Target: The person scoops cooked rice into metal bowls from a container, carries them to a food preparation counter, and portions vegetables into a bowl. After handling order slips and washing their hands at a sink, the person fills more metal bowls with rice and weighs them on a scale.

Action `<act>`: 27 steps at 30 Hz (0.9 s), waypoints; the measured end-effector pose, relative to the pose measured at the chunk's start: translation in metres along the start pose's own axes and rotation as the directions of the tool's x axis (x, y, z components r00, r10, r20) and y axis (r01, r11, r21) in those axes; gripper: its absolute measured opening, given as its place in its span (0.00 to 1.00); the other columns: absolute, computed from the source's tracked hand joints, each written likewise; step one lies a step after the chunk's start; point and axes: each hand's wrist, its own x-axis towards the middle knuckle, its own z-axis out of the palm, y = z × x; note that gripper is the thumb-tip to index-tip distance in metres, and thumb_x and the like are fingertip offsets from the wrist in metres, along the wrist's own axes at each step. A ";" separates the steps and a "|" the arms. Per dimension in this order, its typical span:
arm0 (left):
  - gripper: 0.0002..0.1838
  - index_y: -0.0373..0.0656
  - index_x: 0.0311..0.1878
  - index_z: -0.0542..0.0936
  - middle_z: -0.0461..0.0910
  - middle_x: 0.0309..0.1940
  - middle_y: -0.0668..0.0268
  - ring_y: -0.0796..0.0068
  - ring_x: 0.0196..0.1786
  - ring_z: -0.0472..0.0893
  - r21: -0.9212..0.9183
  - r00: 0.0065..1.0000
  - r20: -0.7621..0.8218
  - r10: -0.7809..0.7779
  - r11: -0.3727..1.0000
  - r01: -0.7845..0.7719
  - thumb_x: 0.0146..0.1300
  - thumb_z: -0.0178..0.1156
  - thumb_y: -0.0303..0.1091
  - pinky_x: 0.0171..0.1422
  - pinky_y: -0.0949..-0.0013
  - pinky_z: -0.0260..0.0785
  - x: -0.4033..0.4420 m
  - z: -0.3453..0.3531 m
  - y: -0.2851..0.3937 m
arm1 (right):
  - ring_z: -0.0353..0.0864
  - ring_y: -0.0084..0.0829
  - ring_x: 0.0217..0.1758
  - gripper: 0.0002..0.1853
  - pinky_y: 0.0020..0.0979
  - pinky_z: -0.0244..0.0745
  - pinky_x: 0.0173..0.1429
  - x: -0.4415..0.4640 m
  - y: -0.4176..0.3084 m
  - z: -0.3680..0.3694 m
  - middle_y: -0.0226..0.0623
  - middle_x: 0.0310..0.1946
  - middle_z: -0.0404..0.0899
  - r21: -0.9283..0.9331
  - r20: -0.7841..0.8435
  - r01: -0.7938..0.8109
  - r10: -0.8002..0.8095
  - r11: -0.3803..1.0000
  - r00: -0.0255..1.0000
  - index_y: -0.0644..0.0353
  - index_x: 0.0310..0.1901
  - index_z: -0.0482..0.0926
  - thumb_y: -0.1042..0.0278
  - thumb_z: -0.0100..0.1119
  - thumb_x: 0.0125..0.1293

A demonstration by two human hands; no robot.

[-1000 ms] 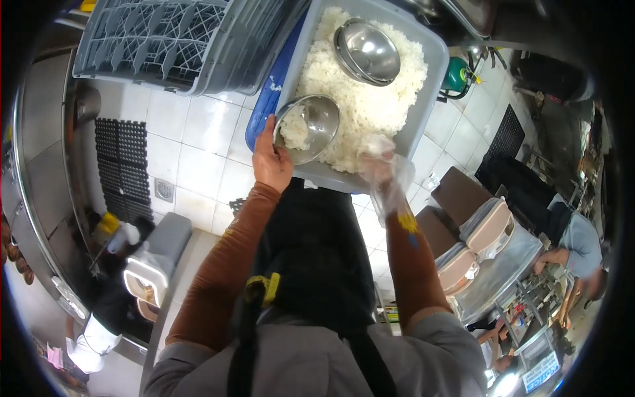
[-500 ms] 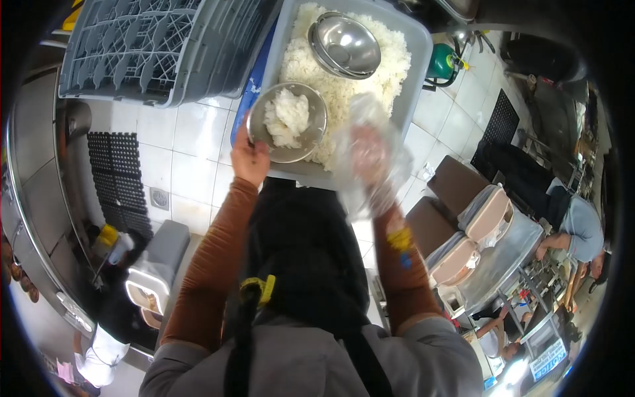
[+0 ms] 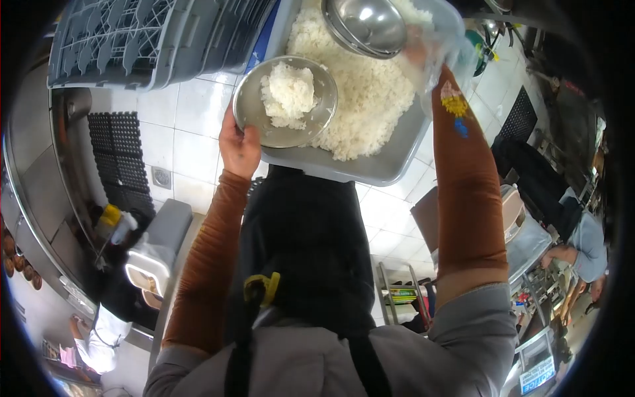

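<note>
At tub [image 3: 389,165] edge, your left hand [image 3: 239,149] holds 1 bowl [image 3: 249,109] with rice [image 3: 289,94]; by stacked bowls [image 3: 370,26], your right hand [image 3: 418,47]: fingers blurred, cannot tell.

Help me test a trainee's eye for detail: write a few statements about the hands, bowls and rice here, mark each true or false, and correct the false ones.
1. The left hand holds a metal bowl containing a clump of rice. True.
2. The right hand is bare. False: it wears a clear plastic glove.
3. The stacked metal bowls stand on the floor tiles. False: they rest on the rice in the grey tub.
4. A grey lattice crate is to the left of the tub. True.
</note>
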 end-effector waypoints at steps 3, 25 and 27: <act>0.28 0.31 0.65 0.65 0.73 0.57 0.59 0.72 0.59 0.72 0.013 0.999 -0.016 -0.029 0.999 0.029 0.58 0.44 0.19 0.65 0.71 0.62 0.001 0.005 0.004 | 0.76 0.39 0.47 0.22 0.44 0.72 0.51 -0.037 -0.011 -0.005 0.39 0.47 0.74 -0.106 -0.001 0.010 -0.010 0.994 1.000 0.50 0.53 0.73 0.46 0.50 0.64; 0.35 0.37 0.67 0.66 0.75 0.56 0.52 0.68 0.53 0.77 0.216 0.997 -0.008 0.080 0.973 -0.076 0.49 0.46 0.16 0.59 0.72 0.69 -0.004 0.042 -0.005 | 0.62 0.44 0.67 0.28 0.52 0.57 0.70 -0.256 -0.204 0.008 0.40 0.66 0.61 0.681 -0.201 0.250 -0.152 0.688 0.968 0.63 0.65 0.62 0.59 0.54 0.67; 0.34 0.37 0.66 0.67 0.75 0.55 0.53 0.69 0.54 0.77 0.102 1.000 0.009 0.007 0.995 -0.008 0.50 0.45 0.16 0.60 0.73 0.67 -0.009 0.032 -0.009 | 0.60 0.46 0.68 0.25 0.53 0.54 0.71 -0.259 -0.197 0.005 0.41 0.65 0.62 0.211 -0.300 0.373 -0.304 0.903 0.904 0.64 0.63 0.65 0.62 0.52 0.67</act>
